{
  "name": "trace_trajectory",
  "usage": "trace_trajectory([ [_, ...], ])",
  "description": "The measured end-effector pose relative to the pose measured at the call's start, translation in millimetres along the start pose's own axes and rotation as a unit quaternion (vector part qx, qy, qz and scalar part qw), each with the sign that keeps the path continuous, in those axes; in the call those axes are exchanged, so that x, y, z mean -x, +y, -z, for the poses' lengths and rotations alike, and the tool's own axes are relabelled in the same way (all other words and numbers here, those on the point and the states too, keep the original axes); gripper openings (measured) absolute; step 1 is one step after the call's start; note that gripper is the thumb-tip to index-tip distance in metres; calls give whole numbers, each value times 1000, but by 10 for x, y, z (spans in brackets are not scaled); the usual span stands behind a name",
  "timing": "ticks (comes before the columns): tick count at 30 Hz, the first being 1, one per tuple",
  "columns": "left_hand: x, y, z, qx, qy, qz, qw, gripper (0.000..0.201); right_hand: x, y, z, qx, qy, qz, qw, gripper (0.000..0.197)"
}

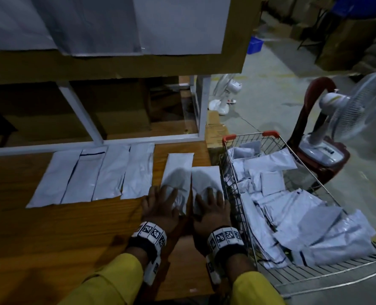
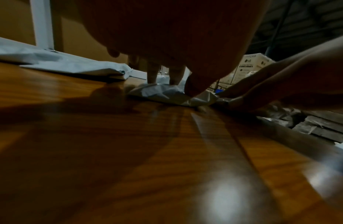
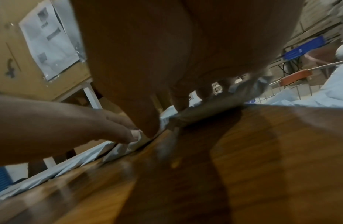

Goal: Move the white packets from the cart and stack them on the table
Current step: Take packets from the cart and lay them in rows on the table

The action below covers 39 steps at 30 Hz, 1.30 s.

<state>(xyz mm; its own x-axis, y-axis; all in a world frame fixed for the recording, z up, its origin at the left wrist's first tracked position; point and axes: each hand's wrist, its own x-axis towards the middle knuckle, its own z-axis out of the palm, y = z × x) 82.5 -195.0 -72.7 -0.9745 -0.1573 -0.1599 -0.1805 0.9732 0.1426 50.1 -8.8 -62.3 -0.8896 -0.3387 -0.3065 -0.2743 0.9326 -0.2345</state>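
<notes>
Head view: hands (image 1: 160, 205) press packets (image 1: 178, 172); wrists murky

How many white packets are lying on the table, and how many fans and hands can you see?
White packets on the table: 6 (four in a row, one under the left hand, one under the right hand)
Fans: 2 (on the chair, on the floor)
Hands: 2
Total: 10
Packets in the cart: too jumbled to count.
</notes>
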Motion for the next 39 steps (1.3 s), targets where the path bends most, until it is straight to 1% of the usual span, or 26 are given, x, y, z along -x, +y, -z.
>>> trace_trajectory([
  [3,-50,1,57,-10,-11,17,1000,68,-33,-32,16,-16,9,24,1000,83],
  [5,-69,12,98,-25,6,42,999,67,-29,-50,36,-20,5,14,1000,87],
  [6,-67,31,135,-19,15,54,998,66,-14,-56,37,-20,18,1,1000,89],
  [7,-69,49,160,-2,24,57,998,65,-1,-60,34,-20,47,-10,999,89],
  [8,-66,63,177,17,34,46,998,62,10,-63,15,-26,78,-22,996,85],
  [9,-53,73,194,33,50,16,998,59,22,-66,-12,-29,100,-33,994,78],
  [10,-31,79,213,42,64,-27,997,57,33,-75,-24,-27,118,-39,992,71],
  [11,-16,76,210,51,66,-68,994,58,43,-81,-26,-26,123,-39,991,66],
  [12,-14,66,178,55,54,-98,992,60,51,-93,-2,-29,122,-36,991,62],
  [13,-19,44,135,52,45,-112,991,59,39,-101,18,-36,121,-28,992,59],
  [16,-60,11,97,42,15,-92,995,58,-113,-95,54,-54,107,18,993,54],
  [19,-148,1,79,35,37,-78,996,53,-317,-79,99,-51,47,47,996,71],
  [20,-175,-3,81,25,40,-74,996,52,-350,-84,122,-69,40,41,996,74],
  [21,-196,-7,86,15,34,-73,997,53,-351,-94,138,-84,56,35,994,73],
  [22,-215,-8,97,11,23,-68,997,55,-331,-97,143,-86,88,31,992,69],
  [23,-231,-16,106,12,19,-64,998,60,-303,-94,126,-87,115,20,989,64],
  [25,-259,-36,105,23,23,-61,998,77,-225,-81,93,-89,125,-7,988,50],
  [26,-277,-48,89,26,28,-63,997,80,-208,-60,80,-90,119,-10,989,46],
  [27,-292,-63,65,25,33,-66,997,79,-215,-46,70,-90,114,-3,989,45],
  [29,-314,-87,38,29,35,-72,996,74,-278,-40,109,-87,90,8,992,48],
  [30,-325,-88,42,35,33,-72,996,73,-323,-36,136,-71,66,21,995,51],
  [31,-332,-80,48,41,33,-72,996,72,-376,-31,159,-55,58,26,996,52],
  [33,-354,-66,54,41,39,-72,996,70,-472,-25,163,-46,51,29,997,51],
  [36,-398,-55,54,31,45,-68,996,70,-573,-31,84,-24,74,43,996,50],
  [39,-432,-45,71,33,50,-61,996,70,-637,-65,64,1,49,33,998,50],
])
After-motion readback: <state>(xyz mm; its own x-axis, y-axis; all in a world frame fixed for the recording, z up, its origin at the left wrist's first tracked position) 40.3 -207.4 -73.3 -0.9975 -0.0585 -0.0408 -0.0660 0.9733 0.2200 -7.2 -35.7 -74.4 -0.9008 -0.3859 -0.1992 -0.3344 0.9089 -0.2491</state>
